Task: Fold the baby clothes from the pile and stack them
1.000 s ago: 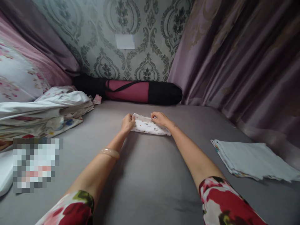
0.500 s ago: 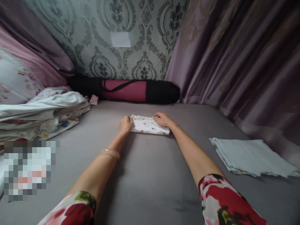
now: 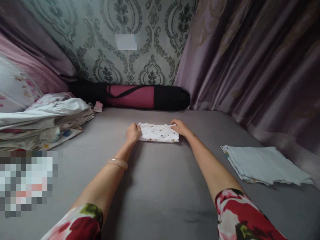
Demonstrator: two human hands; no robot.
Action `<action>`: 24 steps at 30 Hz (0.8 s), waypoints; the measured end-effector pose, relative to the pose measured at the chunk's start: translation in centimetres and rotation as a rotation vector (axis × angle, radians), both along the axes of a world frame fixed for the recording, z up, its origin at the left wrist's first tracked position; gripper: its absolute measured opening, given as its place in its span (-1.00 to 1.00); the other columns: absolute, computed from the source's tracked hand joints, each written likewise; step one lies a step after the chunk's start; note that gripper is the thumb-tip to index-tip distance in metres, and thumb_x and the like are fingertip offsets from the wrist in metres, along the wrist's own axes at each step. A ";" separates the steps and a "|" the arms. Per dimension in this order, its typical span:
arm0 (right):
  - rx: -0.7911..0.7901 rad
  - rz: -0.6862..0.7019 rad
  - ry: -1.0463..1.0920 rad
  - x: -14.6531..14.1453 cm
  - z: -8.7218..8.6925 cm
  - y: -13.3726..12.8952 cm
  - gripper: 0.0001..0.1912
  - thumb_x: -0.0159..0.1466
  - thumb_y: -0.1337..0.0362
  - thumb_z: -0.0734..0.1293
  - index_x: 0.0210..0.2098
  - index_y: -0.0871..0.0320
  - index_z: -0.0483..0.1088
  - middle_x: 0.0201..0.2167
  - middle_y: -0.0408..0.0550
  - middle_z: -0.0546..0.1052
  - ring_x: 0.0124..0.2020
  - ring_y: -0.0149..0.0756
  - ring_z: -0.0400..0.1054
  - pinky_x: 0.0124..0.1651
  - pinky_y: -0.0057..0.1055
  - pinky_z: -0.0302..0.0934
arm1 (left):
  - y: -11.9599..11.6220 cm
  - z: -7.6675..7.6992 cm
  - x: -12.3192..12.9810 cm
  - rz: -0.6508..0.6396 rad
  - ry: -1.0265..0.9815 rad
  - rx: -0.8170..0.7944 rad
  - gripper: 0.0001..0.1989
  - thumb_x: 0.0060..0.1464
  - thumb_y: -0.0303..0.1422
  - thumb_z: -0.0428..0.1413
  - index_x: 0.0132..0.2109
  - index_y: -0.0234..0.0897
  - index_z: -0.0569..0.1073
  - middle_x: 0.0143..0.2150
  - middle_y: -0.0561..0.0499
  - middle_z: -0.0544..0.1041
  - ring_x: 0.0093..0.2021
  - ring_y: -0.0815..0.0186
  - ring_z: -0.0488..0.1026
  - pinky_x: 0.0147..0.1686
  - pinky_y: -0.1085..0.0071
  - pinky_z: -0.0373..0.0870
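A white cloth (image 3: 158, 133) with small dark and brown prints lies folded into a flat rectangle on the grey sheet (image 3: 160, 183). My left hand (image 3: 133, 132) is closed on its left end, fingers curled at the edge. At the far right corner of the cloth, my right hand (image 3: 179, 128) pinches the edge between thumb and fingers. A pale bangle circles my left forearm.
On the right lies a flat stack of pale cloths (image 3: 265, 165). A heap of clothes (image 3: 47, 116) sits at the left, with a blurred-out item below it. Along the patterned wall rests a black and pink long bag (image 3: 132, 96); curtains (image 3: 225, 56) hang at the right.
My right hand has moved a little to the right along the far edge, to the cloth's corner. My left hand stays at the left end. The view has shifted slightly.
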State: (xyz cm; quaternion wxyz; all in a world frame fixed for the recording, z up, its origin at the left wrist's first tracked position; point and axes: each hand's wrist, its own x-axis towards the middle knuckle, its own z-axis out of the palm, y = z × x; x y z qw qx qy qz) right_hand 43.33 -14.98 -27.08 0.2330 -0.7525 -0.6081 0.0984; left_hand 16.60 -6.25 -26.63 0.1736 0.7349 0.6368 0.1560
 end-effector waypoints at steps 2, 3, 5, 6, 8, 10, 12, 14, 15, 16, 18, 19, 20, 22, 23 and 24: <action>-0.015 -0.024 -0.036 -0.3 0.0 -0.4 -0.68 0.27 0.35 0.35 0.02 0.17 0.46 -0.01 0.05 0.53 0.03 -0.25 0.39 0.11 -0.36 0.19 | 0.1 -0.1 0.1 0.005 -0.005 0.004 -0.69 0.28 -0.24 -0.11 -0.02 -0.26 0.45 0.01 -0.23 0.56 0.04 0.03 0.49 -0.11 0.26 0.37; -0.024 -0.042 -0.056 -0.4 0.0 -0.6 -0.68 0.28 0.33 0.34 0.03 0.18 0.45 0.00 0.07 0.52 0.04 -0.24 0.38 0.11 -0.36 0.19 | 0.2 -0.2 0.1 0.007 -0.007 0.005 -0.70 0.28 -0.25 -0.10 -0.03 -0.26 0.45 0.01 -0.24 0.55 0.04 0.03 0.49 -0.10 0.26 0.37; -0.049 -0.093 -0.088 -0.5 0.0 -1.1 -0.67 0.31 0.29 0.32 0.05 0.21 0.44 -0.01 0.10 0.52 0.03 -0.23 0.38 0.10 -0.36 0.19 | 0.5 -0.3 0.1 0.013 -0.016 -0.003 -0.70 0.27 -0.25 -0.09 -0.04 -0.26 0.45 0.00 -0.24 0.55 0.04 0.03 0.49 -0.09 0.26 0.37; -0.060 -0.127 -0.104 -0.5 0.1 -1.3 -0.67 0.33 0.28 0.30 0.06 0.22 0.43 -0.01 0.12 0.52 0.02 -0.21 0.39 0.09 -0.35 0.20 | 0.6 -0.3 0.0 0.014 -0.027 -0.015 -0.70 0.27 -0.24 -0.09 -0.05 -0.26 0.45 -0.01 -0.25 0.55 0.04 0.03 0.49 -0.09 0.25 0.37; -0.060 -0.208 -0.149 -0.8 0.1 -1.7 -0.65 0.36 0.28 0.23 0.10 0.23 0.41 0.00 0.15 0.50 0.04 -0.17 0.38 0.11 -0.30 0.19 | 0.6 -0.2 -0.2 0.025 -0.050 -0.019 -0.67 0.28 -0.20 -0.10 -0.03 -0.30 0.44 -0.02 -0.28 0.54 0.03 0.02 0.48 -0.09 0.24 0.37; -0.016 -0.261 -0.211 -1.7 0.2 -2.0 -0.61 0.39 0.31 0.16 0.16 0.23 0.36 0.07 0.21 0.47 0.12 -0.10 0.33 0.17 -0.23 0.14 | 0.0 0.4 -0.4 0.031 -0.042 0.070 -0.63 0.28 -0.20 -0.11 0.01 -0.37 0.42 0.02 -0.33 0.50 0.06 0.00 0.45 -0.04 0.21 0.36; 0.031 -0.223 -0.265 -3.5 0.1 -2.0 -0.56 0.41 0.30 0.10 0.23 0.20 0.30 0.16 0.21 0.41 0.22 -0.06 0.24 0.25 -0.14 0.06 | -1.0 1.1 -0.4 -0.031 -0.001 0.229 -0.63 0.28 -0.24 -0.11 0.03 -0.40 0.40 0.05 -0.35 0.46 0.09 0.00 0.41 0.02 0.18 0.33; 0.043 -0.088 -0.299 -6.0 0.0 -2.0 -0.52 0.42 0.25 0.06 0.29 0.13 0.23 0.25 0.13 0.33 0.31 -0.06 0.11 0.32 -0.08 -0.06 | -2.1 1.6 -0.1 -0.214 0.045 0.352 -0.67 0.28 -0.28 -0.12 0.01 -0.35 0.42 0.05 -0.30 0.47 0.10 0.03 0.39 0.09 0.17 0.29; 0.037 -0.008 -0.311 -7.4 0.0 -2.0 -0.50 0.43 0.23 0.03 0.31 0.11 0.19 0.30 0.08 0.28 0.35 -0.08 0.04 0.35 -0.06 -0.12 | -2.6 1.6 0.1 -0.334 0.064 0.380 -0.68 0.29 -0.29 -0.13 0.00 -0.31 0.43 0.04 -0.25 0.48 0.11 0.07 0.39 0.13 0.17 0.27; 0.026 0.066 -0.320 -8.7 0.0 -2.1 -0.49 0.44 0.20 0.01 0.33 0.12 0.16 0.34 0.04 0.22 0.38 -0.09 -0.04 0.38 -0.04 -0.19 | -2.9 1.5 0.4 -0.452 0.084 0.390 -0.68 0.30 -0.29 -0.14 0.01 -0.28 0.44 0.06 -0.21 0.48 0.14 0.09 0.37 0.17 0.18 0.23; -0.012 0.167 -0.328 -10.8 0.1 -2.2 -0.45 0.44 0.17 -0.03 0.35 0.18 0.12 0.39 0.02 0.13 0.42 -0.09 -0.15 0.40 0.01 -0.31 | -3.1 0.6 1.1 -0.612 0.137 0.373 -0.63 0.32 -0.28 -0.17 0.09 -0.26 0.42 0.18 -0.16 0.44 0.25 0.11 0.27 0.27 0.15 0.11; -0.038 0.192 -0.326 -11.5 0.2 -2.3 -0.44 0.44 0.17 -0.04 0.36 0.20 0.11 0.40 0.02 0.11 0.43 -0.08 -0.18 0.40 0.04 -0.35 | -2.9 0.0 1.3 -0.644 0.167 0.354 -0.60 0.33 -0.27 -0.20 0.15 -0.26 0.38 0.25 -0.14 0.38 0.31 0.11 0.19 0.31 0.13 0.03; -0.066 0.202 -0.321 -11.9 0.3 -2.4 -0.43 0.43 0.17 -0.04 0.36 0.20 0.10 0.40 0.02 0.09 0.43 -0.06 -0.20 0.40 0.07 -0.38 | -2.7 -0.7 1.5 -0.652 0.195 0.331 -0.56 0.35 -0.24 -0.23 0.21 -0.26 0.34 0.31 -0.13 0.31 0.36 0.10 0.12 0.34 0.09 -0.04; -0.115 0.194 -0.302 -12.0 0.5 -2.6 -0.43 0.43 0.16 -0.04 0.38 0.15 0.07 0.41 -0.02 0.07 0.43 -0.04 -0.22 0.39 0.12 -0.41 | -2.2 -1.9 1.5 -0.634 0.234 0.276 -0.49 0.36 -0.17 -0.27 0.30 -0.22 0.25 0.39 -0.12 0.20 0.40 0.06 0.03 0.36 0.03 -0.13; -0.134 0.187 -0.289 -11.9 0.5 -2.7 -0.43 0.43 0.15 -0.04 0.39 0.10 0.04 0.42 -0.05 0.05 0.44 -0.03 -0.22 0.38 0.15 -0.41 | -1.9 -2.4 1.3 -0.624 0.242 0.246 -0.46 0.35 -0.12 -0.28 0.33 -0.20 0.20 0.41 -0.12 0.15 0.41 0.03 0.00 0.35 0.00 -0.15; -0.151 0.180 -0.277 -11.8 0.5 -2.8 -0.43 0.43 0.14 -0.04 0.40 0.06 0.01 0.43 -0.08 0.03 0.44 -0.02 -0.23 0.38 0.18 -0.40 | -1.7 -2.7 1.1 -0.617 0.241 0.217 -0.43 0.34 -0.07 -0.29 0.36 -0.17 0.17 0.43 -0.12 0.11 0.42 0.00 -0.03 0.35 -0.04 -0.15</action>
